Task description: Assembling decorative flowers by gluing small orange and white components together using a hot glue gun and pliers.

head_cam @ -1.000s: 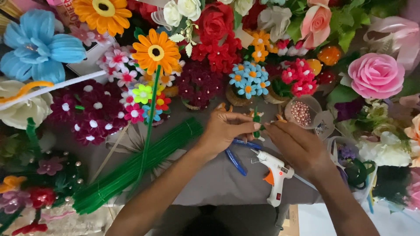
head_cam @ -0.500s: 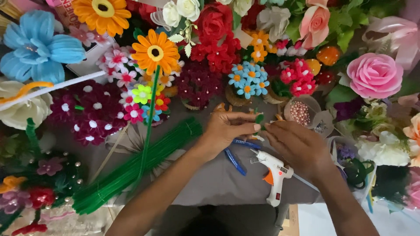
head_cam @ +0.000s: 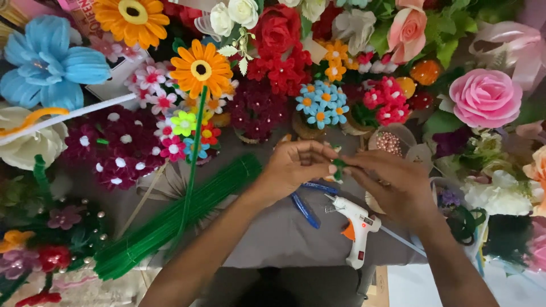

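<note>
Moved little since earlier: left hand (head_cam: 293, 167) and right hand (head_cam: 392, 182) remain together, fingers pinched on green piece (head_cam: 339, 168) above grey counter (head_cam: 284, 233). Glue gun (head_cam: 355, 230) just below; flowers (head_cam: 318, 105) crowding far edge.

i have one view only, from the head camera, looking steeply down over the forearms onto the grey tabletop (head_cam: 273, 239); it sits close, with both hands near the middle of the frame and craft flowers (head_cam: 199, 68) filling the far edge and both sides
</note>
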